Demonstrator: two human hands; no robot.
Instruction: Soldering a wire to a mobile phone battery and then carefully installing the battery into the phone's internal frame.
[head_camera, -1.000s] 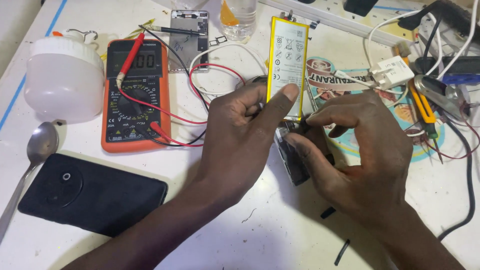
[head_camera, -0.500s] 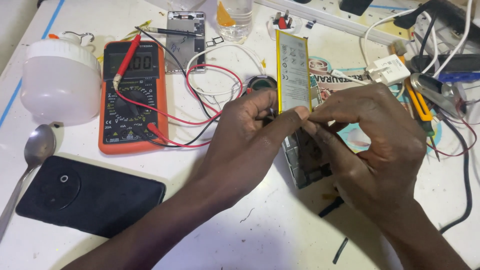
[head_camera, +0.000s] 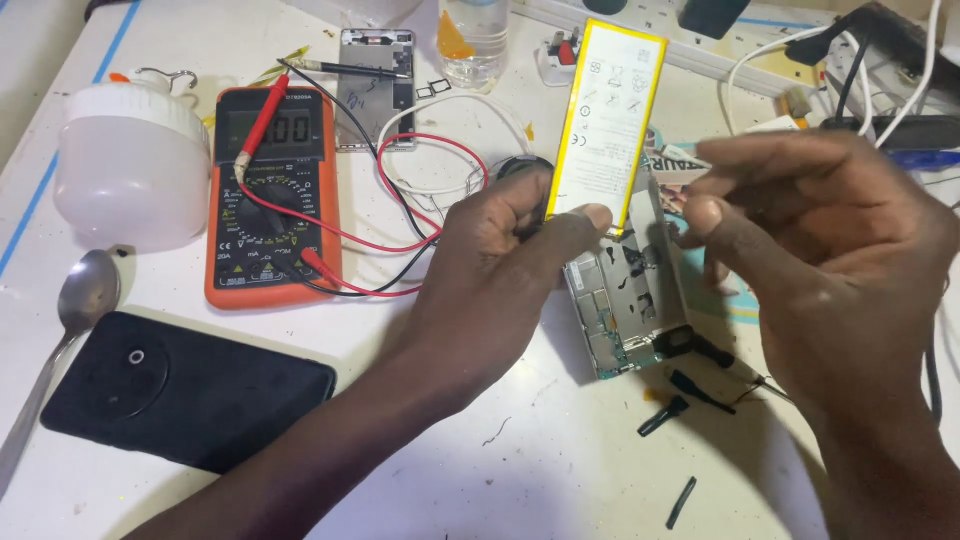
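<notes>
Battery stands clamped at its lower edge in left hand fingers; right hand fingers curl beside it.

multimeter leads crowd left, foreground seemingly open

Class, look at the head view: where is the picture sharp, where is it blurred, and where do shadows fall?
Head view: the yellow-edged battery and orange multimeter are sharp; the right hand looks slightly motion-blurred; the left hand casts a soft shadow on the white table beneath it; the white bulb is bright, near glare.
</notes>
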